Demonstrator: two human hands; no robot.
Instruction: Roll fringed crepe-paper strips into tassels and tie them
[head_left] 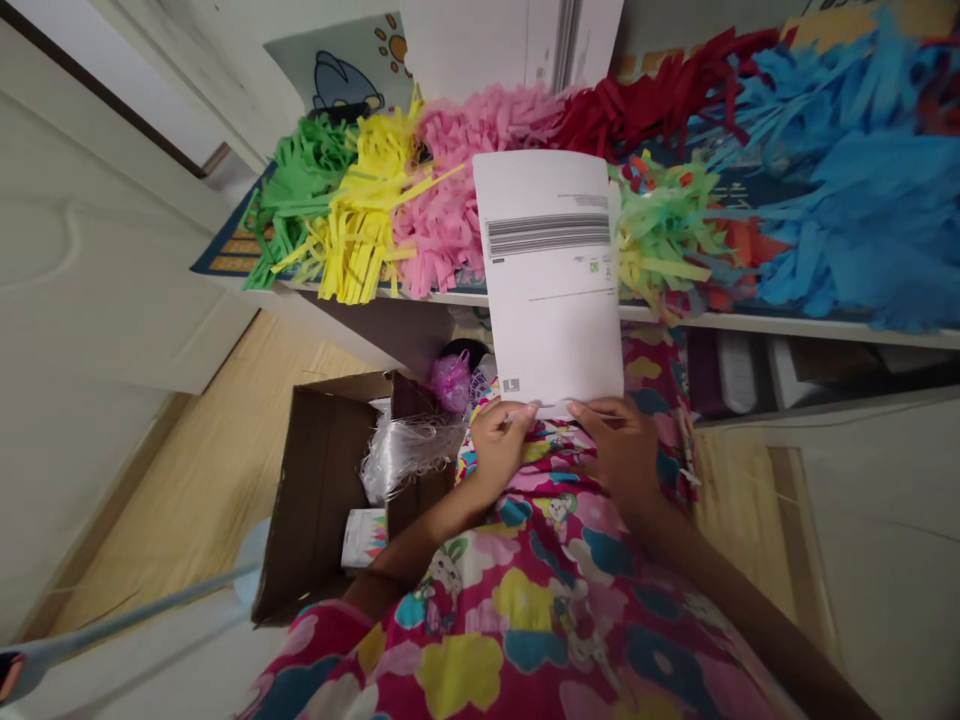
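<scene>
White packet [551,320] stands out past the near edge of the worktop [750,322], its far half overlapping the crowded surface from where I look; whether it touches anything there I cannot tell. Far of it and to both sides the fringed paper leaves little room: green fringe [311,160], yellow fringe [360,225] and pink fringe [442,240] on the left, red fringe [660,100] at the far side, a mixed pale-green bunch [667,210] just beside its right edge, and blue fringe [892,210] farther right. Low on the left, an open cardboard box [315,480] sits near the left forearm, with bare floor [202,480] beyond it.

Both hands hold the packet in front of the patterned garment [525,580]. Each grip is pinched on its near edge, the left hand [501,440] at the left corner and the right hand [619,445] toward the right one, a small gap between the thumbs; the rest reaches away from the fingers.

It is flat, rectangular and slightly bowed, with a band of dark bars across its far half, tiny print, a small green mark and a grey square lettered "L" at the near left.
</scene>
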